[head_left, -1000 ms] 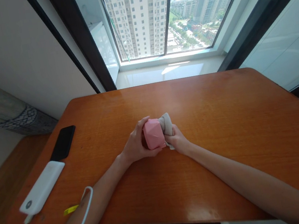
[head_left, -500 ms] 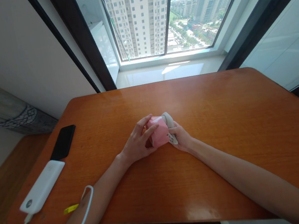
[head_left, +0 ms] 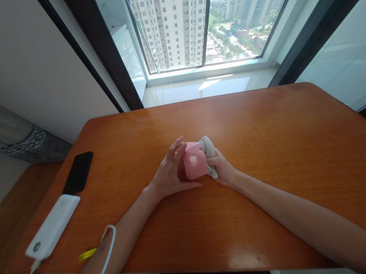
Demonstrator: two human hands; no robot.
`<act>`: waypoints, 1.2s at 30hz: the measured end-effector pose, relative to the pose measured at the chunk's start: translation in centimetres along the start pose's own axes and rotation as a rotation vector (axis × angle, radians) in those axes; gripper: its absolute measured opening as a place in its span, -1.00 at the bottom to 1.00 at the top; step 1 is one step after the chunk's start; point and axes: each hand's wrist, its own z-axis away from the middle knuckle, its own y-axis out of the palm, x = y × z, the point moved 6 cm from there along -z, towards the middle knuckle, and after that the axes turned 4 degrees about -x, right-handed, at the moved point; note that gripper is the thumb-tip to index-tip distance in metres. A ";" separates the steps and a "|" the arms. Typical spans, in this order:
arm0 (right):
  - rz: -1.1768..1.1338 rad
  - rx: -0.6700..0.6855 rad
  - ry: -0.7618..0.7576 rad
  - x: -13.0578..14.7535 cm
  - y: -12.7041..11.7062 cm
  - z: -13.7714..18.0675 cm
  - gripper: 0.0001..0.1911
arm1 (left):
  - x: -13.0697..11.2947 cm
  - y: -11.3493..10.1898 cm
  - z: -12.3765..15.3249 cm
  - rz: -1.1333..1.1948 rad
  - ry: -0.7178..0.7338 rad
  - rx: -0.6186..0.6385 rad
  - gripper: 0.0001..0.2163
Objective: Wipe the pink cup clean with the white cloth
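A small pink box-like object (head_left: 195,161) is between my hands, over the middle of the table. My left hand (head_left: 171,170) curves around its left side with fingers and thumb spread. The thumb stretches below the box, apart from it; whether a fingertip touches the upper edge I cannot tell. On the right, my right hand (head_left: 223,167) is closed on a bunched whitish-grey cloth (head_left: 208,146), which presses against the box's right side. Part of the cloth hangs below those fingers. The box's underside is hidden.
The brown wooden table (head_left: 255,129) stands before a window. At left lie a black phone (head_left: 78,173) and a white power bank (head_left: 53,227). A white cable (head_left: 109,254) loops over my left forearm, beside a small yellow object (head_left: 87,255).
My left fingers and thumb have spread away from the pink box, baring more of its front. The cloth and my right hand have shifted only slightly.
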 end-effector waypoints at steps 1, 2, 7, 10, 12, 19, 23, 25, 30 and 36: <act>-0.027 -0.001 0.020 0.0 -0.1 -0.1 -0.56 | -0.1 0.2 0.1 -0.021 0.034 0.010 0.32; -0.047 0.004 0.035 0.1 -0.1 -0.2 -0.54 | -0.2 0.3 0.2 -0.037 0.061 0.020 0.25; -0.038 0.028 0.044 0.0 -0.1 -0.3 -0.52 | -0.6 0.0 0.0 -0.032 0.066 0.009 0.02; 0.053 0.034 -0.031 0.0 0.1 -0.1 -0.59 | -0.7 -0.5 -0.4 0.039 0.013 -0.029 0.07; 0.123 0.045 -0.099 0.0 0.3 0.1 -0.66 | -0.7 -0.8 -0.5 0.086 -0.039 -0.048 0.11; 0.246 0.044 -0.164 -0.2 0.0 0.1 -0.76 | 0.9 -0.7 -0.2 0.147 -0.264 -0.003 0.05; 0.355 0.064 -0.174 -0.4 -0.1 0.3 -0.84 | 1.6 -0.6 -0.2 0.128 -0.323 0.019 -0.06; 0.392 0.091 -0.180 -0.3 0.0 0.5 -0.85 | 1.6 -0.7 -0.2 0.108 -0.322 0.011 -0.06; 0.438 0.096 -0.205 0.3 0.6 0.8 -0.78 | 1.6 -0.9 -0.4 0.079 -0.323 -0.013 -0.06; 0.458 0.196 -0.264 0.9 1.8 1.3 -0.83 | 0.9 -1.4 -0.7 0.114 -0.339 -0.036 -0.07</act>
